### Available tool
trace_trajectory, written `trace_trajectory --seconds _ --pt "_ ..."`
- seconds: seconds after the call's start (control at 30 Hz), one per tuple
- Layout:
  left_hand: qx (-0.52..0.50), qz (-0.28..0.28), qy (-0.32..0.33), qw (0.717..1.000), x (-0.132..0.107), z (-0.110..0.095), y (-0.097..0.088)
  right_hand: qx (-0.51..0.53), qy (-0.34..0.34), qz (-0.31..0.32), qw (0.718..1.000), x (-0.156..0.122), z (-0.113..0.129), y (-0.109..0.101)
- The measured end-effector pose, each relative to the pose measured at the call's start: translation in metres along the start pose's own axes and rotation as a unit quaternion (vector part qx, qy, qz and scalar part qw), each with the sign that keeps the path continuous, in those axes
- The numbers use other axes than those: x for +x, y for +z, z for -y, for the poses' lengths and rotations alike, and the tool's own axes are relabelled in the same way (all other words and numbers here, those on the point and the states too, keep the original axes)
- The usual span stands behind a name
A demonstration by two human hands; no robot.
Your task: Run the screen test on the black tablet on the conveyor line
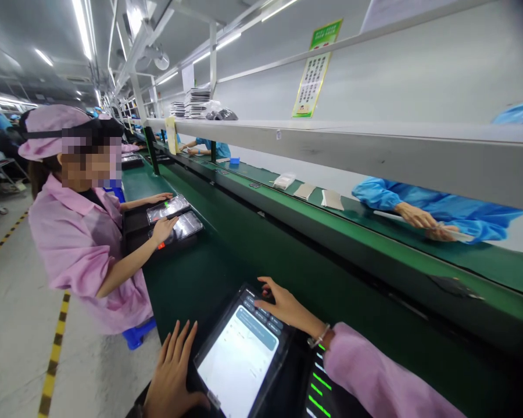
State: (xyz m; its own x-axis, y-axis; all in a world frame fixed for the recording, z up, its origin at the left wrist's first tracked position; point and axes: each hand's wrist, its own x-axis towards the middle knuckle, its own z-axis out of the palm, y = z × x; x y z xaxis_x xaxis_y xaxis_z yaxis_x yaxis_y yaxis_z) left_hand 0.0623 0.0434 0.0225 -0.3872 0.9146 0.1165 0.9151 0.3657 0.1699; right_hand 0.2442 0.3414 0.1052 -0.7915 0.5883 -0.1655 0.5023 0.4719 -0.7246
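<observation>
A lit tablet [239,357] lies in front of me on the green workbench [192,278], its screen showing a white panel and rows of dark icons. My right hand [283,305], in a pink sleeve with a bracelet, rests at the tablet's far edge with fingers spread and a fingertip on the icons. My left hand [172,374] lies flat beside the tablet's near left edge, fingers stretched out, steadying it. Neither hand grips anything.
To my left a co-worker in pink [81,232] touches two tablets in a black tray [174,217]. Across the green conveyor [331,255], hands in blue sleeves [422,217] work. A grey shelf [375,145] runs overhead; a second dark screen with green lines [320,389] sits at my right.
</observation>
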Motion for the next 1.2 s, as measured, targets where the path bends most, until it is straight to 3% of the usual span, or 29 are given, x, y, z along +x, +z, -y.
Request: trace_trajectory --seconds 0.2,0.37,0.5,0.7,0.93,1.2 --pt "0.006 -0.016 0.008 1.0 0.0 0.0 -0.002 -0.066 -0.019 0.06 0.996 -0.012 0.018 0.013" --pt "0.001 -0.01 0.014 1.0 -0.001 0.002 0.0 -0.092 -0.014 0.076 0.993 -0.015 0.025 0.017" --pt "0.0 -0.034 0.017 0.999 -0.001 0.002 0.004 -0.082 -0.006 0.05 0.995 -0.007 0.01 0.003" --pt "-0.018 -0.038 0.028 0.999 -0.001 -0.001 -0.006 -0.082 0.017 -0.083 0.993 0.005 -0.014 -0.021" --pt "-0.013 -0.039 0.103 0.994 0.0 -0.005 -0.035 -0.081 -0.006 -0.049 0.995 0.001 -0.012 -0.006" --pt "0.045 -0.035 0.104 0.993 0.0 -0.003 -0.027 -0.068 -0.003 -0.073 0.995 0.003 -0.013 -0.007"
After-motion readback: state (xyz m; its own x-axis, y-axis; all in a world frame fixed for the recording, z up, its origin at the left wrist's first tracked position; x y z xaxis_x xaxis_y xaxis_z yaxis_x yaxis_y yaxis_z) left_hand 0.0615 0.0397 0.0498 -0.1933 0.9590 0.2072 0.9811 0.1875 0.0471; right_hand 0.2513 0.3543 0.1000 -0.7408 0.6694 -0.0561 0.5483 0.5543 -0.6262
